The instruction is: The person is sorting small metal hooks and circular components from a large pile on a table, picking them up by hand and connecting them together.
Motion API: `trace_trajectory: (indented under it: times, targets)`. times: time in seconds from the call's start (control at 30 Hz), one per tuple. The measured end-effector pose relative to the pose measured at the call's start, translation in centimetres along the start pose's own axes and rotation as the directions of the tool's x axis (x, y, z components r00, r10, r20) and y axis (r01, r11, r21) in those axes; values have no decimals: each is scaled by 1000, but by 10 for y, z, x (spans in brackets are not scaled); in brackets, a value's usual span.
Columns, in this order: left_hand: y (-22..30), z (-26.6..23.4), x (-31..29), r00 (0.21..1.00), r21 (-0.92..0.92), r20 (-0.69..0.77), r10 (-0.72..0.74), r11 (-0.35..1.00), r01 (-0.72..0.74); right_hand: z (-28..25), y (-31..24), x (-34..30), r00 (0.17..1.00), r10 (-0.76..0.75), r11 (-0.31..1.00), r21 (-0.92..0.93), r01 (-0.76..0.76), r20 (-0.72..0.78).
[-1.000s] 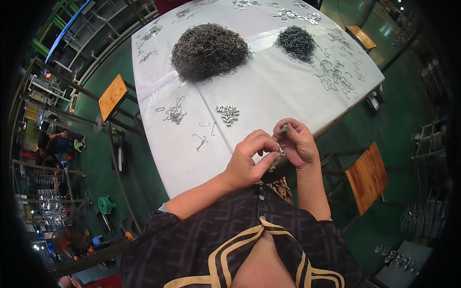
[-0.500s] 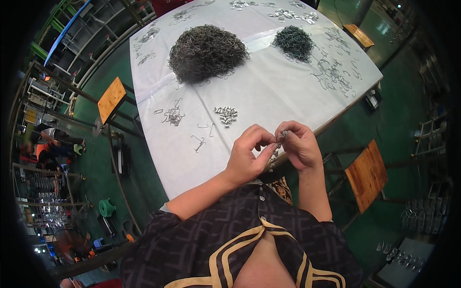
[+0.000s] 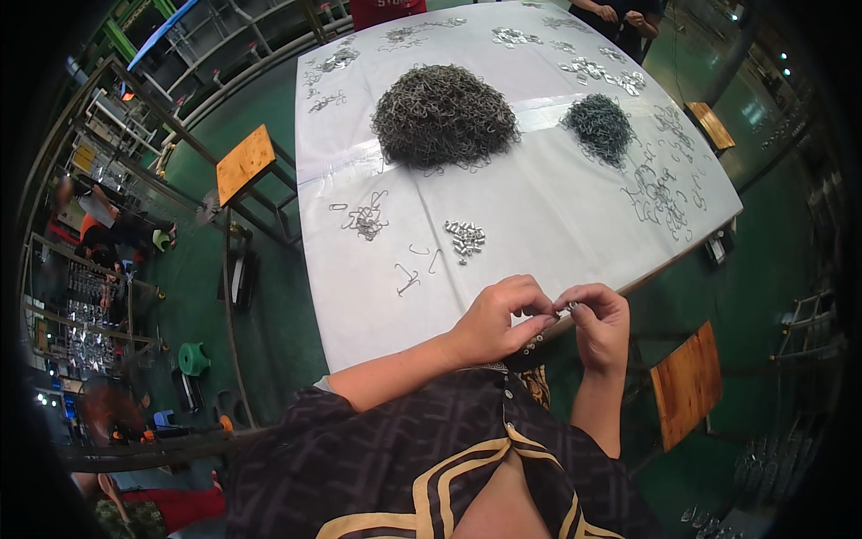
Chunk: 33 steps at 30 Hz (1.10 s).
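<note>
My left hand (image 3: 505, 319) and my right hand (image 3: 603, 325) meet at the table's near edge, each closed in a pinch with fingertips nearly touching. Between them are small silvery metal pieces; their exact shape is mostly hidden by the fingers. More little metal pieces (image 3: 533, 344) show just below the left fingers. Nearest on the table lies a small cluster of short silver cylinders (image 3: 465, 239). Left of it are a few loose wire hooks (image 3: 409, 280) and a loose tangle of bent wire pieces (image 3: 366, 221).
On the white-covered table (image 3: 530, 216) stand a big heap of dark wire hooks (image 3: 443, 117) and a smaller dark heap (image 3: 599, 130). Scattered hooks (image 3: 664, 189) lie right. Flat metal pieces (image 3: 593, 70) lie far back, near another person's hands (image 3: 620, 16). Wooden stools (image 3: 245, 164) flank the table.
The view has shifted, so the table and heaps sit lower and further right. Another person's hands now show at the far edge. My hands stay pinched together over the small metal pieces.
</note>
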<state>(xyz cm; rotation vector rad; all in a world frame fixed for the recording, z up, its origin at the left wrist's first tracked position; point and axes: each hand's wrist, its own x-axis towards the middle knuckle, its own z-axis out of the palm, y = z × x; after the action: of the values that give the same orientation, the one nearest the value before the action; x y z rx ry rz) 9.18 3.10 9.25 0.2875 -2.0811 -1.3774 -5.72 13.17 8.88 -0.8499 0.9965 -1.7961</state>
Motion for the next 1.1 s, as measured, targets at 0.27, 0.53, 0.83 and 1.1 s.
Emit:
trace_trajectory:
  times: [0.27,0.53,0.83,1.1]
  targets:
    - [-91,-88,26,916,165,-355,-190,951,261,-5,2,-12,998,-57,995,85,56,7]
    - [-230,-213,44,682,514,-720,-128,563,647,-2,-4,-24,1000,-20,1000,11,20,9]
    - [-242,-155,89,849,781,-527,-18,384,493,-3,2,-33,998,-24,1000,-8,24,-50]
    - [-216,-171,89,941,909,-338,-30,247,335,-13,2,-27,1000,-3,984,177,-2,26]
